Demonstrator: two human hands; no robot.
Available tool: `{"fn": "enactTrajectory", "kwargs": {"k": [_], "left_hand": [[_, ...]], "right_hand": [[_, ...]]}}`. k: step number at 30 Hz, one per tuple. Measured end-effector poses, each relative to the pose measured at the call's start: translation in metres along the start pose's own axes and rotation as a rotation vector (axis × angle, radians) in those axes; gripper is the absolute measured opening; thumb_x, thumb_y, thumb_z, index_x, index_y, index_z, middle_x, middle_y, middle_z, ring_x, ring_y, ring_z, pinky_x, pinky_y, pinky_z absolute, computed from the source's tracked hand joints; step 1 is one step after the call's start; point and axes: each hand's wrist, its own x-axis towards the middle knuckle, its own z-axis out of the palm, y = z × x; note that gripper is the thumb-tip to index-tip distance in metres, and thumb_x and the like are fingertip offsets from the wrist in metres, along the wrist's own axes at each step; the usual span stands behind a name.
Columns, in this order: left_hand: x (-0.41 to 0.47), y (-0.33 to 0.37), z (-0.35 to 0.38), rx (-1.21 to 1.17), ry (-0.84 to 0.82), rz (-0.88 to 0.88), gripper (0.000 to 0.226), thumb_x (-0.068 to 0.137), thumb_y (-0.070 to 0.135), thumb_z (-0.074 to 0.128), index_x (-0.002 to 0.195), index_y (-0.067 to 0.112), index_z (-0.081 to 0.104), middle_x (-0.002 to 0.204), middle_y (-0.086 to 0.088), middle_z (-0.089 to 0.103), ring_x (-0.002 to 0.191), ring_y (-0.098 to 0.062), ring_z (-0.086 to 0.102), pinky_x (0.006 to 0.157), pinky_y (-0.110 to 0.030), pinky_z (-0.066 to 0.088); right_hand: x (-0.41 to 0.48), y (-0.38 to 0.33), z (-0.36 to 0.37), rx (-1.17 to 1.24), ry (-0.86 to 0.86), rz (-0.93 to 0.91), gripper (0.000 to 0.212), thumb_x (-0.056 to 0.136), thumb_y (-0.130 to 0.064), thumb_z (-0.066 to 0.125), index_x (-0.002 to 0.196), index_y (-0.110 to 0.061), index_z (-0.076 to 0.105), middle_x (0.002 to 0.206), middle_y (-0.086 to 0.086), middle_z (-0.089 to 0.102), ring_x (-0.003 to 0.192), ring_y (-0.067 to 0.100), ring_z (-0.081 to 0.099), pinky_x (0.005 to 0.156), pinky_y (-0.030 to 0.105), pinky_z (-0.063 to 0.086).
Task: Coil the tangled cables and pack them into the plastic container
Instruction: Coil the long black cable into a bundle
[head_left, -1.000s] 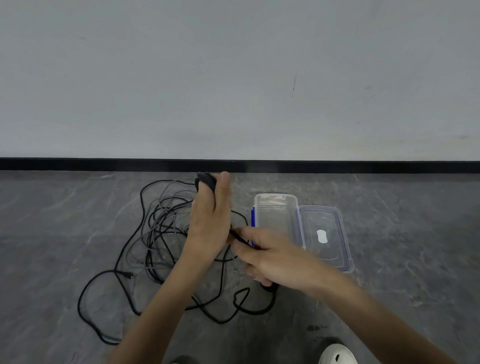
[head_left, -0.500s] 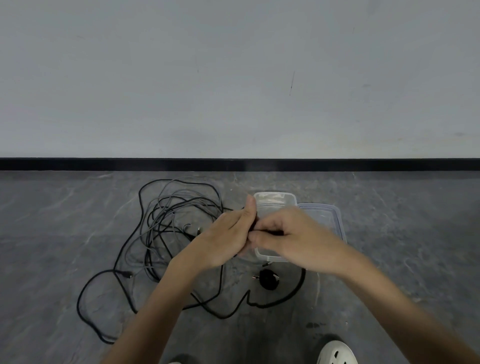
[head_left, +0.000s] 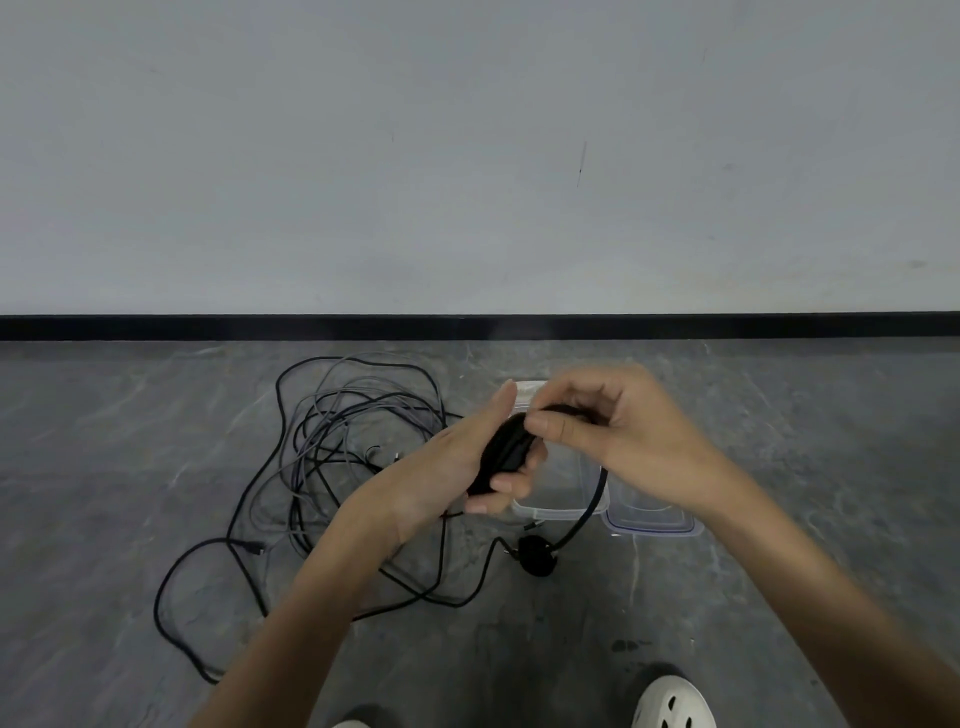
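Observation:
My left hand (head_left: 457, 473) holds a small black coil of cable (head_left: 506, 452) against its palm. My right hand (head_left: 618, 436) pinches the same black cable at the top of the coil. From there the cable hangs down to a black plug (head_left: 537, 555) on the floor. A tangle of black and grey cables (head_left: 332, 457) lies on the floor to the left. The clear plastic container (head_left: 550, 512) sits behind and under my hands, mostly hidden by them.
The container's clear lid (head_left: 649, 522) lies flat to its right, partly under my right wrist. A white wall with a black skirting (head_left: 478, 327) runs across the back. A white shoe (head_left: 672, 704) shows at the bottom edge on the grey floor.
My hands have risen and shifted right over the container. The coil in my left hand has grown, and the loose black cable on the floor has been drawn up, with the plug now hanging near it.

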Motion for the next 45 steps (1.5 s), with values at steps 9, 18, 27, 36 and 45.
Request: {"fn": "enactTrajectory", "kwargs": {"k": [9, 18, 27, 36, 45], "left_hand": [[0.001, -0.001, 0.004, -0.182, -0.126, 0.005, 0.06, 0.092, 0.065, 0.021, 0.082, 0.02, 0.059, 0.061, 0.007, 0.04, 0.044, -0.006, 0.032, 0.05, -0.016, 0.032], [-0.003, 0.005, 0.012, -0.278, -0.114, 0.092, 0.024, 0.1, 0.032, 0.038, 0.083, 0.017, 0.047, 0.064, 0.005, 0.039, 0.045, -0.007, 0.039, 0.051, -0.016, 0.035], [-0.002, 0.008, 0.011, -0.386, -0.031, 0.234, 0.03, 0.097, 0.043, 0.039, 0.082, 0.018, 0.048, 0.059, 0.008, 0.034, 0.041, -0.002, 0.032, 0.044, -0.012, 0.031], [0.0, 0.012, 0.006, -0.518, 0.064, 0.206, 0.036, 0.096, 0.04, 0.037, 0.068, 0.021, 0.05, 0.053, 0.008, 0.028, 0.034, -0.001, 0.024, 0.04, -0.009, 0.033], [-0.005, 0.018, 0.001, -0.749, 0.224, 0.336, 0.033, 0.091, 0.034, 0.042, 0.062, 0.022, 0.053, 0.051, 0.011, 0.031, 0.033, 0.0, 0.026, 0.035, -0.012, 0.03]], "right_hand": [[0.004, 0.006, 0.003, 0.057, 0.116, -0.049, 0.008, 0.082, -0.01, 0.07, 0.083, -0.018, 0.066, 0.078, -0.003, 0.069, 0.076, 0.011, 0.066, 0.074, 0.022, 0.052], [0.007, 0.006, 0.005, 0.032, 0.147, -0.047, 0.012, 0.083, -0.025, 0.062, 0.088, -0.018, 0.069, 0.082, 0.002, 0.07, 0.081, 0.029, 0.065, 0.079, 0.042, 0.053], [0.009, 0.015, 0.008, 0.054, 0.132, 0.052, 0.023, 0.097, -0.006, 0.048, 0.108, -0.008, 0.069, 0.095, 0.015, 0.073, 0.09, 0.029, 0.069, 0.077, 0.033, 0.057], [0.007, 0.013, 0.012, 0.062, 0.053, 0.192, 0.029, 0.102, -0.014, 0.039, 0.096, -0.008, 0.066, 0.078, 0.012, 0.066, 0.076, 0.031, 0.066, 0.079, 0.045, 0.058], [0.005, 0.007, 0.027, 0.043, -0.068, 0.393, 0.026, 0.103, -0.009, 0.039, 0.104, 0.005, 0.059, 0.077, 0.007, 0.065, 0.079, 0.025, 0.063, 0.091, 0.053, 0.05]]}}
